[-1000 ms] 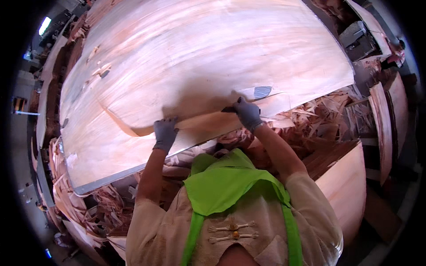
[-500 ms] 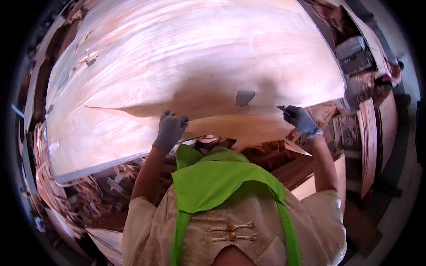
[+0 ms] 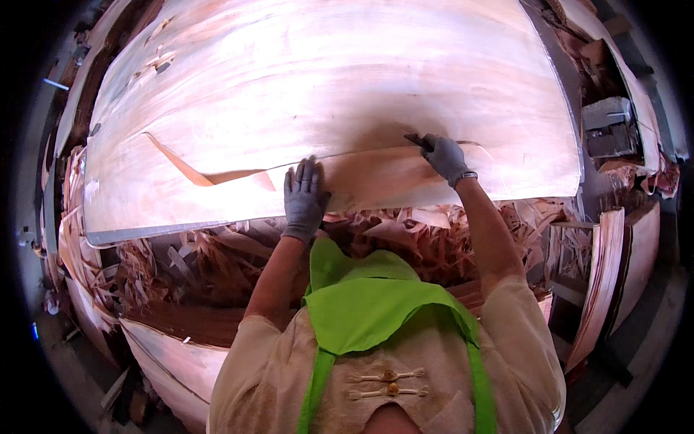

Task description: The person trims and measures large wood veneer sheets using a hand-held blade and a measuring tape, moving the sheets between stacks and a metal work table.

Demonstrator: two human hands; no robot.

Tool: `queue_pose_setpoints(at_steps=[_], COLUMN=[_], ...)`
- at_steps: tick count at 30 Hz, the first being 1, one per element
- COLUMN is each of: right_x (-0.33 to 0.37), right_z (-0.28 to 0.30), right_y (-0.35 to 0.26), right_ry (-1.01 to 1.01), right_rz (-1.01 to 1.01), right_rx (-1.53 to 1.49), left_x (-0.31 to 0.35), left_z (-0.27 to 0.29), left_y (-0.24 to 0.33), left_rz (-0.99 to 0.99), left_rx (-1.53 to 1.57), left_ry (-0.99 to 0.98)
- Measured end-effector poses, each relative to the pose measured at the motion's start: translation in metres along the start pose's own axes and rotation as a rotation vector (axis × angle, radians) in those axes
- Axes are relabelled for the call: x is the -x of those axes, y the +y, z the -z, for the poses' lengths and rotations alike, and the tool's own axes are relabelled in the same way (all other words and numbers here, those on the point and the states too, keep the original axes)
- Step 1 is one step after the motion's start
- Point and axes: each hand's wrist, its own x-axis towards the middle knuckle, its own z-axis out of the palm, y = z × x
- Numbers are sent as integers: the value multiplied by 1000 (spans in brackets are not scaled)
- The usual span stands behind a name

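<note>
Across the wide tabletop (image 3: pixel 571 130) lies a large pale veneer sheet (image 3: pixel 325 79), covering nearly all of it; along its near edge rests a narrower veneer strip (image 3: pixel 376 181), pinkish-brown, with a torn, curling end (image 3: pixel 188 170) at the left. The left hand (image 3: pixel 303 195), in a grey glove, lies open and flat, fingers spread, pressing on the strip close to the tabletop's front edge; the right hand (image 3: pixel 444 155), also gloved in grey, is set on the strip's far edge further right, fingers bent, and it seems to pinch that edge, though the view is too distorted to tell a grip from a press. A watch band (image 3: pixel 466 176) shows at the right wrist. Below the tabletop's edge a heap of veneer scraps (image 3: pixel 405 231) fills the space between table and person; more stacked sheets (image 3: pixel 607 275) stand at the right and lie at the lower left. The person wears a bright green apron (image 3: pixel 376 311) over a beige shirt.
</note>
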Motion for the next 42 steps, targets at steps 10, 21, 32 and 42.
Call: queue_pose_setpoints(at_steps=[10,21,32,42], right_x=[-14,-36,-65,3], right_z=[15,-61,-54,7], right_y=[21,-101,-129,22], right_ry=[175,-43,-258,-227], right_rz=[-28,745,631,160], right_rx=[85,458,473,405], left_x=[-21,-23,-21,-23], left_z=[-24,-46,-42,-43], left_y=[27,13,10,18], left_rz=[197,273,278,301], left_rx=[-93,236,202,180], left_ry=[174,661,622,601])
